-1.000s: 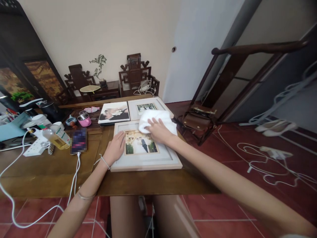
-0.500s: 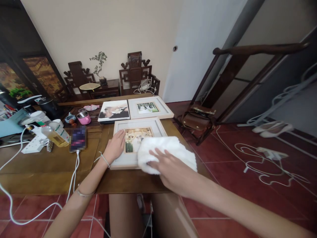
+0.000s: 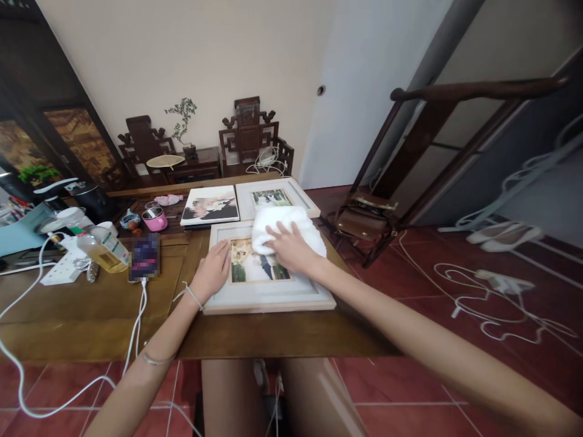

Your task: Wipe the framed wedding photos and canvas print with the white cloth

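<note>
A light-framed picture frame (image 3: 268, 305) lies flat near the table's front edge, with a mounted photo in its middle. My left hand (image 3: 214, 273) rests on its left side, fingers stretched out over the border. Under my right hand (image 3: 291, 246) is a folded white towel (image 3: 277, 220), pressed onto the frame's upper right part and covering that corner. Behind it lie a second picture frame (image 3: 300, 197) with a smaller photo and, to the left, a white-edged photo panel (image 3: 209, 205).
On the table's left stand a pink cup (image 3: 155, 218), a bottle of yellow liquid (image 3: 105, 247), a charging phone (image 3: 144, 258) and a white power strip (image 3: 64, 264). A dark wooden chair (image 3: 419, 139) stands at the right. Cables (image 3: 505, 303) lie on the red tiled floor.
My right hand has moved the towel away from me, from the frame's lower right to its upper right, uncovering more of the photo. My left hand stays in place.
</note>
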Demonstrator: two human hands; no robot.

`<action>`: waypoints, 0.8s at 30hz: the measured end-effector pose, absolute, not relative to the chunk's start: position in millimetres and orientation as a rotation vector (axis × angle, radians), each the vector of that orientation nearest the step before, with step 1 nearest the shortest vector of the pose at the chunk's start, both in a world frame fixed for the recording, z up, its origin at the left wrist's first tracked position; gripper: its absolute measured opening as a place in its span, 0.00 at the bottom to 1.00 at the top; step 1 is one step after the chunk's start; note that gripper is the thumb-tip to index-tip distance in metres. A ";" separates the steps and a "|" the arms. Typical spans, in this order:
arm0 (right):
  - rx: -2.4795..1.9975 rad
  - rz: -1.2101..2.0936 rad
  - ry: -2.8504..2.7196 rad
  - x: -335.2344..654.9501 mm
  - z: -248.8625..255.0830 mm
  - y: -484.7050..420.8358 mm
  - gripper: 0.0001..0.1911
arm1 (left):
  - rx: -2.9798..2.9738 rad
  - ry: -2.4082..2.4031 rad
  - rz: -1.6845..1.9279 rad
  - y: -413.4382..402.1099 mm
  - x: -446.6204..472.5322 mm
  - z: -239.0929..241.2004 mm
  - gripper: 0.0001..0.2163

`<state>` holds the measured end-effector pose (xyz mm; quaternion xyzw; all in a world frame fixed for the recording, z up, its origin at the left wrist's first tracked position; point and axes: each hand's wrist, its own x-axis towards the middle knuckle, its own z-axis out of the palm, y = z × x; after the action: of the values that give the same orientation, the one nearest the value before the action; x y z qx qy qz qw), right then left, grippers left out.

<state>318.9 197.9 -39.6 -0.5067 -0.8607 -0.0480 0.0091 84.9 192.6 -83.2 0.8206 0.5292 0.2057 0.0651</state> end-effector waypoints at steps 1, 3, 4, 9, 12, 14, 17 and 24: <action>-1.579 -0.101 -2.728 318.1 -36.0 184.7 0.30 | 2.474 1.606 0.618 191.8 85.6 -82.6 0.21; -1.576 0.063 -2.820 319.3 -24.1 152.5 0.33 | 2.474 1.615 0.603 190.5 86.6 -81.4 0.21; -1.570 0.170 -2.864 320.7 -16.5 135.2 0.34 | 2.477 1.616 0.592 189.9 87.0 -80.8 0.21; -1.307 0.506 -2.957 324.5 9.5 71.8 0.34 | 2.487 1.646 0.560 188.8 87.7 -80.6 0.20; -1.257 0.442 -2.895 322.0 -2.2 73.0 0.34 | 2.501 1.642 0.561 189.4 87.2 -81.4 0.20; -1.284 0.329 -2.819 322.1 -17.9 91.8 0.35 | 2.510 1.627 0.558 190.1 86.4 -81.8 0.20; -1.337 0.116 -2.720 327.6 -37.6 138.5 0.33 | 2.516 1.605 0.558 191.1 85.2 -82.1 0.21; -1.542 -0.171 -2.611 329.4 -41.4 227.4 0.30 | 2.487 1.592 0.617 190.5 84.5 -83.7 0.20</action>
<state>329.4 227.4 -41.4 -0.5069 -0.8586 -0.0561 0.0522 84.5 190.5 -83.7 0.8228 0.5267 0.2041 0.0623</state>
